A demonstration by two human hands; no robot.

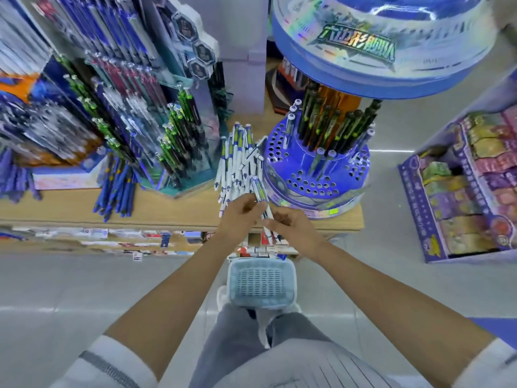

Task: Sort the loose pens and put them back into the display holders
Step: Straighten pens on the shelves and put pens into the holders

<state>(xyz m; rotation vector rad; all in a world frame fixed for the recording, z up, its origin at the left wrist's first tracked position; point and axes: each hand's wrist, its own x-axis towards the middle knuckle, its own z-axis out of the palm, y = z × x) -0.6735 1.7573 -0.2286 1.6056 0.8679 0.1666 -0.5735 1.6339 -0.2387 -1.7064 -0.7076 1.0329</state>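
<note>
Two hands are gripping one pen (258, 191) — left hand (239, 212) around its barrel, right hand (292, 226) pinching its lower end. Swinging toward the round holder (296, 161) at two o'clock is likely risking scattering the loose pens (237, 166) — lying just beside.

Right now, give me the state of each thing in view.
Pen, held between both grips.
Left grip, curled round the pen.
Right grip, pinching the pen's lower end.
White pens, loose pile on the shelf.
Blue pens, loose on the shelf.
Round holder, partly filled, many holes empty.
</note>
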